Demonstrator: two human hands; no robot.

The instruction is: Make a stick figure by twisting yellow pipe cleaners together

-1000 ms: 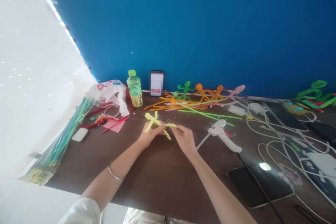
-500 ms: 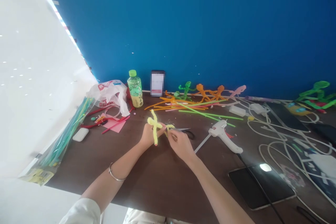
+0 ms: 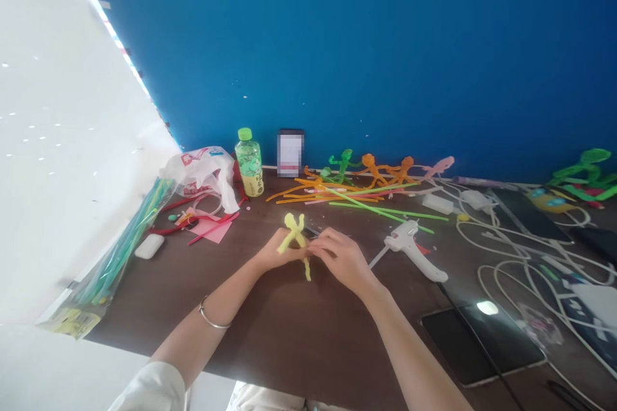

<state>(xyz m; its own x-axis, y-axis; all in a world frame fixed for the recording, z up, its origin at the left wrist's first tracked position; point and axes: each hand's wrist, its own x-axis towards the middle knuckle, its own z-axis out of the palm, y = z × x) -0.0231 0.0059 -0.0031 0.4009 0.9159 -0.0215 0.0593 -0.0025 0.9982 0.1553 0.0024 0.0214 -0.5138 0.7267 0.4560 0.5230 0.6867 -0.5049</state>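
Craft workspace, dark worktop (image 3: 308, 347) against a blue wall (image 3: 366, 45), loose pipe cleaners (image 3: 347, 196), pipe-cleaner figures (image 3: 369, 170), a hot glue gun (image 3: 409, 247), tangled charging cables (image 3: 511, 257)

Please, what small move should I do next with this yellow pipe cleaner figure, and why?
Probably squeeze and twist the strands tighter where they cross on the yellow pipe cleaner figure, using your right hand. Its fingertips are close to that joint, and your left hand is steadying the figure, so the joint can likely be firmed now.
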